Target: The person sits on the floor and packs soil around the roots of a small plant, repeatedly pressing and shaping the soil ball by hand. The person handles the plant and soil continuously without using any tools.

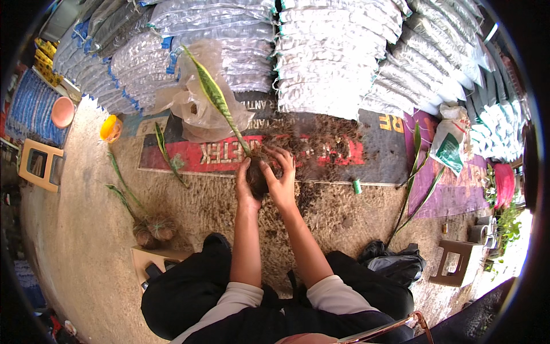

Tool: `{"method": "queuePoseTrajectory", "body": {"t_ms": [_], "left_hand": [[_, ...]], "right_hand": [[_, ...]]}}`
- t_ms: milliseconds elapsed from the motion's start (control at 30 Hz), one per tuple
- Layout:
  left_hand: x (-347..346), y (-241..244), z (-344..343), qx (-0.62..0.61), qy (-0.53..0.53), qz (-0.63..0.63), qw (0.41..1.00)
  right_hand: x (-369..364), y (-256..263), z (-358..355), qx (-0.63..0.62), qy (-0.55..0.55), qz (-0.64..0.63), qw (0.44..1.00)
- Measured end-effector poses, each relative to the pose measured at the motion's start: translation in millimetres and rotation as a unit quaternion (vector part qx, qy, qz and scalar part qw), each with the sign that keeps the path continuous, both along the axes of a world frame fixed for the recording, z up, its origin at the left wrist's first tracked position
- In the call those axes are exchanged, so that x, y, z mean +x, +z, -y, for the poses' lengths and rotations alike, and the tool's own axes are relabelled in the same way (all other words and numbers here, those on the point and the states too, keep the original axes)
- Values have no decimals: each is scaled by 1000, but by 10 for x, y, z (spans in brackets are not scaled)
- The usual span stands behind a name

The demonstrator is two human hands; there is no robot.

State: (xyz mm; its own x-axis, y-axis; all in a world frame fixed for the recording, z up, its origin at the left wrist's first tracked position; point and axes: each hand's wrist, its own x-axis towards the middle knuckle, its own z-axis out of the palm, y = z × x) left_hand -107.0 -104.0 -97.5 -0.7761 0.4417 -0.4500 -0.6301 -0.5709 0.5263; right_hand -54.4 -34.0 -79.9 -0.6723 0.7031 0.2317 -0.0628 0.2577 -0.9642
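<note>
Between my two hands is a dark root ball (pixel 257 178) with a tall, yellow-edged snake plant leaf (pixel 212 92) rising from it, tilted up and to the left. My left hand (pixel 247 185) presses on the ball's left side. Opposite it, my right hand (pixel 279 174) wraps the top and right side, fingers bent over the roots. Loose fibre and soil (pixel 318 142) lie spread on a printed banner just beyond. A crumpled clear plastic bag (pixel 197 107) sits behind the leaf. One cut snake plant leaf (pixel 162 142) lies on the banner's left part.
Two snake plants with round root balls (pixel 161 227) lie at left. More long leaves (pixel 414 172) stand by a black plastic bag (pixel 397 262) at right. Stacked filled sacks (pixel 322 64) line the back. A green spool (pixel 357 186), an orange cup (pixel 111 129) and plastic stools (pixel 459 262) are around.
</note>
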Motion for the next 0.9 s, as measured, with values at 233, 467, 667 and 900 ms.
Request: {"method": "queuePoseTrajectory", "body": {"t_ms": [233,467,667,900], "left_hand": [[-4,-137,-13,89,-62,-62,992],[-12,-241,53,38,-68,-31,997],[-92,-347,64,-29,-47,-3,998],[1,-292,-138,-160,-71,43,984]], "right_hand": [[-32,-60,145,110,-4,21,994],[-64,-234,182,69,5,27,997],[-144,-303,22,36,32,52,997],[-156,-893,-878,-121,-83,97,984]]}}
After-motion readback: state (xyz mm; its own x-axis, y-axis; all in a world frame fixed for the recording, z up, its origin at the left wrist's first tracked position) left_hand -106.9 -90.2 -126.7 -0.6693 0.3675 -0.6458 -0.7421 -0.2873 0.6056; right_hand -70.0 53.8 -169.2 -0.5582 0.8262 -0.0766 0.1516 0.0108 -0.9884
